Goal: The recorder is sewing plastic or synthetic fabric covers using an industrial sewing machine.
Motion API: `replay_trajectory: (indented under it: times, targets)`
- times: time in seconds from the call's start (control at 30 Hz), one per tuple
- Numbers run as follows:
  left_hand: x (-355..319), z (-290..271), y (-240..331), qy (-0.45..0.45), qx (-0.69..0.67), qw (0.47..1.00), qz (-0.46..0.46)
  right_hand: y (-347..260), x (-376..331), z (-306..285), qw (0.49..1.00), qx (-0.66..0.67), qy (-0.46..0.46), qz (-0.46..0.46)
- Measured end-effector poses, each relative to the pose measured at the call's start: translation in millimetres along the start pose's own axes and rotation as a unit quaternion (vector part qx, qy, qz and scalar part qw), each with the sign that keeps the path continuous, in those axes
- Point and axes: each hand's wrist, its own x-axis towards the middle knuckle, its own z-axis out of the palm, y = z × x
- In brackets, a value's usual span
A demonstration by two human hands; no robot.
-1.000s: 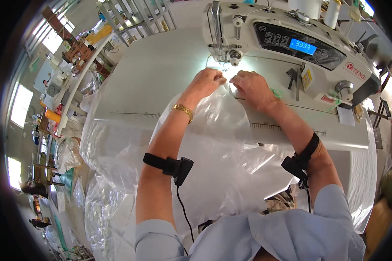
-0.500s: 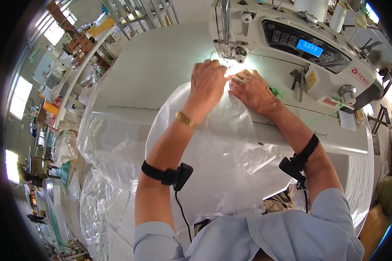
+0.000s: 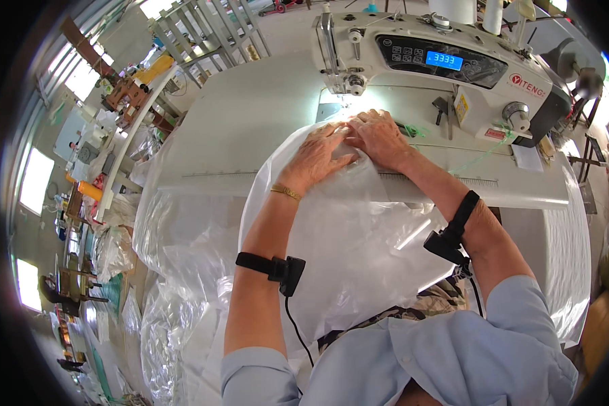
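Observation:
A large translucent white plastic sheet (image 3: 331, 237) runs from the sewing machine's bed down over my lap. My left hand (image 3: 318, 154) lies on its upper part, palm down, with the thumb spread away from the fingers. Beside it, my right hand (image 3: 380, 137) is closed on the sheet with bent fingers; its fingertips are close to those of my left hand and partly lost in glare. Just beyond both hands is the lit needle area (image 3: 345, 101) of the white sewing machine (image 3: 413, 47). The sheet's edge under my fingers is hidden.
Green thread (image 3: 477, 159) trails over the machine bed at the right, near a small dark tool (image 3: 440, 108). White thread cones (image 3: 453, 10) stand atop the machine. Crumpled clear plastic (image 3: 183, 331) hangs at the left. A grey metal rack (image 3: 210, 34) stands behind the table.
My left hand has come down from a raised, pinched pose near the needle to lie flatter and nearer me on the sheet. My view has shifted slightly; the machine sits further left.

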Motion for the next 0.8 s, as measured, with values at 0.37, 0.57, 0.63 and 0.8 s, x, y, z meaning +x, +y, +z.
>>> replay_trajectory:
  times: [0.37, 0.57, 0.63, 0.8]
  targets:
    - [1.4, -4.5, -19.8, 0.019, 0.056, 0.997, 0.048, 1.9, -0.2, 7.0, 0.999, 0.027, 0.028, 0.002]
    - [10.9, -5.3, -21.8, -0.032, 0.048, 0.998, 0.017, 9.1, 1.9, 6.0, 0.999, 0.042, 0.022, -0.001]
    - [12.3, -7.4, -22.7, -0.040, 0.050, 0.998, 0.013, 6.9, 4.2, 4.6, 0.999, 0.034, -0.001, 0.002]
    - [18.4, -13.7, -25.3, -0.050, 0.048, 0.997, 0.024, 2.5, 7.5, -1.4, 1.000, 0.019, -0.014, 0.019]
